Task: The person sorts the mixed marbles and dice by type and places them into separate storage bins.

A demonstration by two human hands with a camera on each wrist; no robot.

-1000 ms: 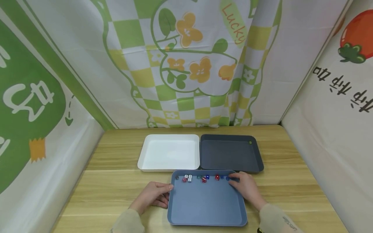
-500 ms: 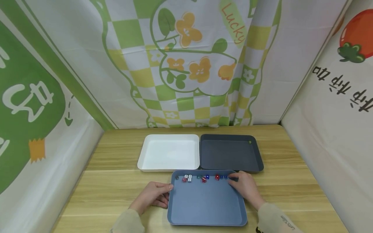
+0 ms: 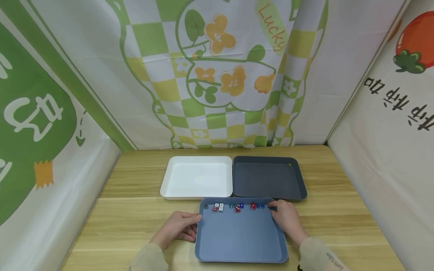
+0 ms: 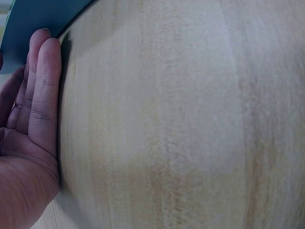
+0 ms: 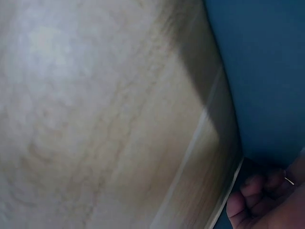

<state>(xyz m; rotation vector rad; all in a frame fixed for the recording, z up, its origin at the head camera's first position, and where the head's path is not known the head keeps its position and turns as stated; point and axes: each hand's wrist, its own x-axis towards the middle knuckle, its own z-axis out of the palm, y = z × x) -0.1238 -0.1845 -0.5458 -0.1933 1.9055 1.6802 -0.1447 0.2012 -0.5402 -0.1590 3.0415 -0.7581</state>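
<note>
A blue-grey tray (image 3: pixel 240 235) lies nearest on the table. Along its far side runs a loose row of small dice: white dice (image 3: pixel 221 207), a red die (image 3: pixel 252 206), blue dice (image 3: pixel 260 206), plus green and dark ones. My left hand (image 3: pixel 181 227) holds the tray's left edge, thumb on the rim; in the left wrist view its fingers (image 4: pixel 45 90) lie along the outer wall. My right hand (image 3: pixel 287 218) is at the far right corner, thumb and forefinger parted inside the tray just right of the blue dice. I cannot tell whether the dark spot between them is a die.
Behind stand a white tray (image 3: pixel 198 178) and a dark grey tray (image 3: pixel 268 180), side by side. One small yellow-green die (image 3: pixel 289 165) sits in the dark tray's far right corner. A patterned curtain (image 3: pixel 234 124) hangs at the back of the wooden table (image 3: pixel 132 210).
The rightmost blue die has shifted left and slightly away, beside the other blue one. My right fingers have then drawn slightly right, off it. The yellow-green die has crept left. My left hand is unchanged.
</note>
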